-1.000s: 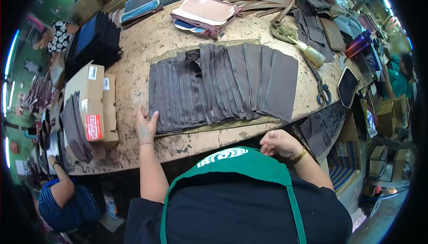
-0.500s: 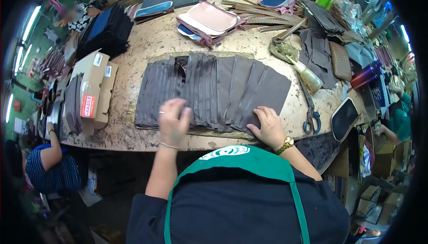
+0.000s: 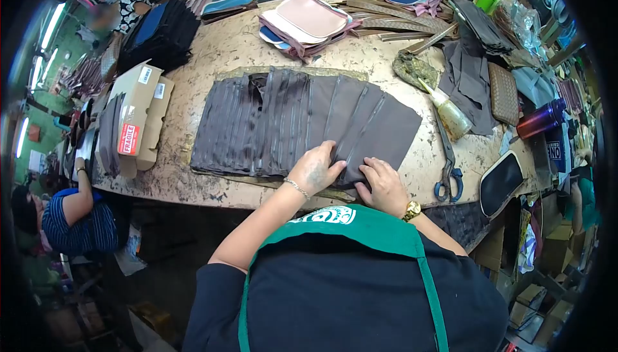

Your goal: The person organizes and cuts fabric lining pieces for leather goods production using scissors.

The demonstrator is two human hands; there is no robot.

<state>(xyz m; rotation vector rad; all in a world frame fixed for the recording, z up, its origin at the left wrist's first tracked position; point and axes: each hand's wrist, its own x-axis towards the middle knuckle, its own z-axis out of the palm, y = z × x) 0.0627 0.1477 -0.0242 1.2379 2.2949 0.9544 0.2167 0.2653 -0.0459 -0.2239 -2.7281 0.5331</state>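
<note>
A row of dark grey-brown fabric panels (image 3: 283,123) lies overlapped like a fan on the table in front of me. Thin lines of shine run along their edges. My left hand (image 3: 317,170) rests on the front part of the panels, right of the middle, fingers stretched and thumb apart. Just to its right, my right hand (image 3: 384,188) lies on the near edge of the rightmost panel (image 3: 389,127), with fingers slightly bent and thumb apart. Neither hand visibly grips anything, though the undersides of the fingers are hidden.
Scissors (image 3: 447,181) and a glue bottle (image 3: 452,115) lie right of the panels, near a dark pouch (image 3: 501,185) and a purple bottle (image 3: 541,119). A cardboard box (image 3: 143,117) stands left. Behind are stacked pink pieces (image 3: 312,17) and brown strips (image 3: 393,20). A co-worker (image 3: 80,220) sits left.
My left hand has moved right across the panels, from their left-middle front to beside my right hand. The right hand stays at nearly the same place.
</note>
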